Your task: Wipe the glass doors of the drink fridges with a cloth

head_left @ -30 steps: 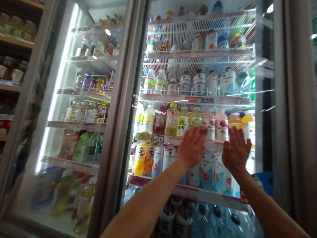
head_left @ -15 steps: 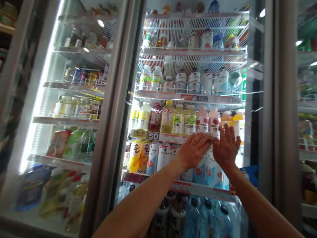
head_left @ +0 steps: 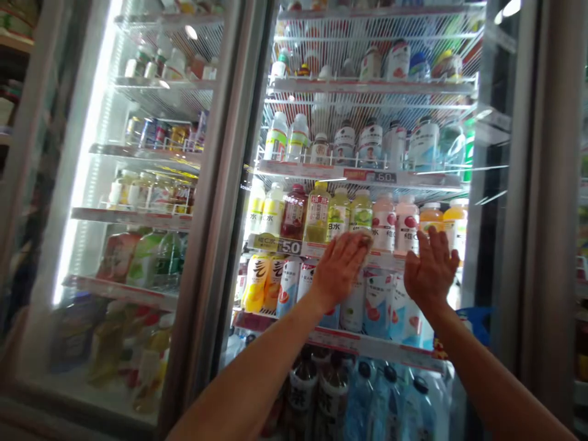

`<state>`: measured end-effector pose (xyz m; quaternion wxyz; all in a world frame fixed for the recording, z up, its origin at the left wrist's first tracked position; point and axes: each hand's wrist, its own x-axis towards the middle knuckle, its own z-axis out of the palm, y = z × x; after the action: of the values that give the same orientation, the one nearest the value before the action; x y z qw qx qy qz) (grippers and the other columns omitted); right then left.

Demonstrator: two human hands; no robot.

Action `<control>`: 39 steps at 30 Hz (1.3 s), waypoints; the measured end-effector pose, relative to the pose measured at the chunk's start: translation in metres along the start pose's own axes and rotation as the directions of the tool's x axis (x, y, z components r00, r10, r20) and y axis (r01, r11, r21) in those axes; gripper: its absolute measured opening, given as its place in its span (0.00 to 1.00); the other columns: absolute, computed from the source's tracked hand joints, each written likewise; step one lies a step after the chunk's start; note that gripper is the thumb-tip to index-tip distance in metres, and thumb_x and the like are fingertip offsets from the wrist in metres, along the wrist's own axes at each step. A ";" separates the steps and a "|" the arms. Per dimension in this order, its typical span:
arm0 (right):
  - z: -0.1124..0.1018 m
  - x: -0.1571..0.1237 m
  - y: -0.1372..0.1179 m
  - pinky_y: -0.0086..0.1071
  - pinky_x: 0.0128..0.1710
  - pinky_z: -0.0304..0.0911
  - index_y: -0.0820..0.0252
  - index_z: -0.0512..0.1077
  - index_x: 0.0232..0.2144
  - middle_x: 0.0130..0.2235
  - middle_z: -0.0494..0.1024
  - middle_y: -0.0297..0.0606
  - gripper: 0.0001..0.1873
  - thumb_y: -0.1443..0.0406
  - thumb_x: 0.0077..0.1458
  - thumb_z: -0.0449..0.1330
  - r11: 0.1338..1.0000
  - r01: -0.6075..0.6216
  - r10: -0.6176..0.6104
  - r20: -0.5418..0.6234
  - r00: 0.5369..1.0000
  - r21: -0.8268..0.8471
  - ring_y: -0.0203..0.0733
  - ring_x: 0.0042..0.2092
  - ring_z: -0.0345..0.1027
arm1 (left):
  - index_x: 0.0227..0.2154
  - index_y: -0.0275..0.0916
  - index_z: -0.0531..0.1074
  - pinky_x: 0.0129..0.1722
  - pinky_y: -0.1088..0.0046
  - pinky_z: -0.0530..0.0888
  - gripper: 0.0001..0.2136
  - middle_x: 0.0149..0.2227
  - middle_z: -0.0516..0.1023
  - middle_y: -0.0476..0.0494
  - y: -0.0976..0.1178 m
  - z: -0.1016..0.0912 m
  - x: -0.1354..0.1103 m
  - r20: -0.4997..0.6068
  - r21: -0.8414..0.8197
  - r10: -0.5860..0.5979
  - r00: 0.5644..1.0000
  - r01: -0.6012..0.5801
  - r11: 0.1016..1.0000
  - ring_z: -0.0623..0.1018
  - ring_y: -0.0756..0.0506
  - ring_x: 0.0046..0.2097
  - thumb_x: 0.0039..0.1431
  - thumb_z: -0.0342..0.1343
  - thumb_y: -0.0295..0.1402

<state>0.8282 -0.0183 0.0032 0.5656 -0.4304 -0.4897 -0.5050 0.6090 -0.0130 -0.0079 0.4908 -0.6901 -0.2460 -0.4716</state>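
My left hand point(head_left: 339, 269) lies flat in front of the middle shelves, fingers stretched up and to the right. A small pale, crumpled cloth point(head_left: 366, 236) shows under its fingertips, mostly hidden by the hand. To the right, my right hand point(head_left: 430, 269) is raised with its fingers apart and nothing in it; whether its palm touches the glass door I cannot tell. Behind the hands stand a pink-drink bottle point(head_left: 407, 222), an orange-drink bottle point(head_left: 430, 215) and a green-label bottle point(head_left: 361, 208), in a row on the lit cooler shelf.
A metal door frame point(head_left: 225, 184) separates this cooler from another stocked one on the left. A second frame point(head_left: 528, 214) runs down the right side. Dark-capped bottles point(head_left: 390, 392) fill the bottom. A price tag point(head_left: 290, 247) hangs on the shelf edge.
My left hand has slid left with the cloth, away from my right hand, so the gap between them is wider. The view has shifted slightly; my right hand keeps its raised, spread pose.
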 end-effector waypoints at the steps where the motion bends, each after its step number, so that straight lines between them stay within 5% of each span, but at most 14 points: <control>1: 0.000 0.000 0.000 0.47 0.57 0.43 0.63 0.59 0.57 0.59 0.61 0.48 0.27 0.59 0.58 0.42 1.000 -0.001 0.001 -0.002 1.000 -0.001 0.50 0.62 0.48 | 0.56 0.39 0.60 0.62 0.58 0.54 0.20 0.62 0.56 0.43 -0.009 -0.004 -0.007 0.002 0.007 -0.023 1.000 0.023 1.000 0.48 0.42 0.65 0.60 0.44 0.33; 3: 0.001 0.000 -0.001 0.47 0.57 0.43 0.62 0.59 0.57 0.59 0.60 0.48 0.27 0.59 0.58 0.42 1.000 -0.002 0.002 -0.005 1.000 -0.002 0.50 0.62 0.48 | 0.56 0.38 0.60 0.61 0.56 0.54 0.20 0.61 0.58 0.40 -0.049 -0.018 -0.024 -0.071 0.046 -0.161 0.984 0.164 0.985 0.49 0.42 0.65 0.61 0.43 0.33; 7: 0.001 0.000 -0.005 0.48 0.58 0.42 0.63 0.58 0.57 0.60 0.60 0.49 0.27 0.58 0.58 0.42 1.000 -0.021 0.021 -0.012 1.000 -0.003 0.51 0.63 0.48 | 0.57 0.31 0.58 0.61 0.53 0.54 0.21 0.61 0.56 0.32 -0.103 -0.036 -0.037 -0.369 0.048 -0.488 0.791 0.541 0.840 0.49 0.39 0.65 0.62 0.41 0.33; 9: 0.000 0.000 -0.006 0.49 0.58 0.42 0.64 0.58 0.57 0.60 0.60 0.49 0.27 0.58 0.58 0.42 1.000 -0.020 0.020 -0.014 1.000 0.003 0.52 0.63 0.47 | 0.56 0.32 0.59 0.61 0.53 0.54 0.21 0.61 0.55 0.34 -0.080 -0.028 -0.029 -0.338 0.036 -0.454 0.825 0.493 0.869 0.47 0.40 0.65 0.62 0.41 0.32; 14: -0.001 -0.001 -0.002 0.50 0.57 0.43 0.64 0.58 0.57 0.60 0.59 0.50 0.27 0.59 0.58 0.42 0.999 0.016 -0.016 -0.006 1.000 0.029 0.52 0.62 0.48 | 0.54 0.36 0.63 0.61 0.55 0.56 0.19 0.61 0.58 0.40 0.004 -0.003 -0.019 -0.093 -0.015 -0.109 0.990 0.108 0.994 0.46 0.41 0.65 0.60 0.44 0.31; 18: -0.001 0.000 -0.003 0.50 0.58 0.43 0.65 0.59 0.57 0.60 0.59 0.50 0.27 0.59 0.58 0.43 1.000 0.007 -0.007 -0.010 1.000 0.028 0.52 0.62 0.47 | 0.56 0.37 0.59 0.61 0.56 0.55 0.20 0.61 0.57 0.40 -0.052 -0.025 -0.045 -0.107 0.041 -0.229 0.968 0.234 0.971 0.48 0.42 0.65 0.61 0.43 0.33; 20: -0.001 0.000 -0.005 0.50 0.58 0.43 0.65 0.59 0.57 0.60 0.59 0.50 0.28 0.58 0.58 0.42 1.000 -0.004 0.004 -0.010 1.000 0.016 0.52 0.63 0.47 | 0.58 0.36 0.56 0.61 0.53 0.54 0.21 0.62 0.54 0.37 -0.087 -0.036 -0.051 -0.258 0.071 -0.430 0.865 0.461 0.885 0.48 0.41 0.65 0.62 0.41 0.33; 22: 0.000 0.000 -0.006 0.50 0.58 0.43 0.66 0.59 0.56 0.60 0.60 0.50 0.28 0.57 0.58 0.42 1.000 -0.012 0.012 -0.015 1.000 0.006 0.52 0.63 0.47 | 0.59 0.35 0.55 0.61 0.52 0.53 0.22 0.63 0.52 0.36 -0.091 -0.035 -0.047 -0.324 0.057 -0.502 0.802 0.546 0.836 0.47 0.40 0.65 0.62 0.41 0.32; 26: 0.000 0.000 -0.003 0.49 0.57 0.44 0.65 0.60 0.56 0.59 0.60 0.50 0.27 0.58 0.58 0.42 1.000 0.001 -0.001 -0.010 1.000 0.002 0.51 0.63 0.48 | 0.58 0.38 0.56 0.62 0.54 0.54 0.22 0.63 0.53 0.41 -0.015 -0.010 -0.033 -0.103 -0.007 -0.180 0.978 0.180 0.984 0.43 0.40 0.66 0.60 0.44 0.30; 29: -0.001 0.000 0.000 0.48 0.57 0.45 0.65 0.59 0.56 0.59 0.60 0.50 0.27 0.59 0.58 0.42 1.000 0.018 -0.018 0.001 1.000 -0.010 0.50 0.62 0.48 | 0.57 0.40 0.59 0.62 0.58 0.55 0.22 0.62 0.56 0.46 0.013 -0.009 -0.047 0.002 -0.034 0.074 0.997 -0.073 0.997 0.45 0.42 0.65 0.59 0.45 0.30; 32: -0.001 0.001 -0.001 0.47 0.58 0.44 0.64 0.59 0.56 0.59 0.60 0.49 0.27 0.59 0.58 0.42 1.000 0.013 -0.013 -0.009 1.000 -0.018 0.49 0.62 0.48 | 0.59 0.40 0.54 0.61 0.58 0.55 0.23 0.63 0.54 0.43 -0.037 -0.031 -0.080 -0.047 0.060 -0.093 0.995 0.096 0.994 0.47 0.42 0.65 0.60 0.44 0.30; 35: -0.001 0.000 -0.004 0.48 0.58 0.42 0.65 0.60 0.56 0.60 0.60 0.50 0.27 0.58 0.58 0.42 1.000 0.002 -0.002 -0.015 1.000 -0.015 0.50 0.63 0.48 | 0.61 0.37 0.50 0.61 0.55 0.53 0.25 0.64 0.49 0.37 -0.091 -0.051 -0.101 -0.242 0.119 -0.405 0.882 0.441 0.889 0.46 0.40 0.65 0.61 0.44 0.30; 37: -0.001 0.000 -0.005 0.48 0.58 0.42 0.66 0.59 0.56 0.60 0.59 0.50 0.28 0.58 0.58 0.42 1.000 -0.015 0.015 -0.008 1.000 -0.004 0.51 0.63 0.47 | 0.61 0.37 0.50 0.61 0.53 0.54 0.25 0.64 0.49 0.37 -0.086 -0.050 -0.100 -0.262 0.096 -0.425 0.867 0.461 0.882 0.46 0.40 0.65 0.61 0.44 0.30; 39: -0.001 -0.001 -0.005 0.49 0.58 0.42 0.66 0.59 0.56 0.60 0.59 0.50 0.27 0.59 0.58 0.42 1.000 -0.026 0.026 0.006 1.000 0.013 0.51 0.63 0.47 | 0.59 0.38 0.54 0.60 0.55 0.56 0.24 0.63 0.52 0.39 -0.047 -0.038 -0.092 -0.182 0.046 -0.308 0.934 0.321 0.946 0.47 0.40 0.65 0.60 0.44 0.29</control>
<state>0.8230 -0.0202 0.0017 0.5735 -0.4343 -0.4892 -0.4931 0.5159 -0.0176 -0.0665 0.4541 -0.5795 -0.3273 -0.5924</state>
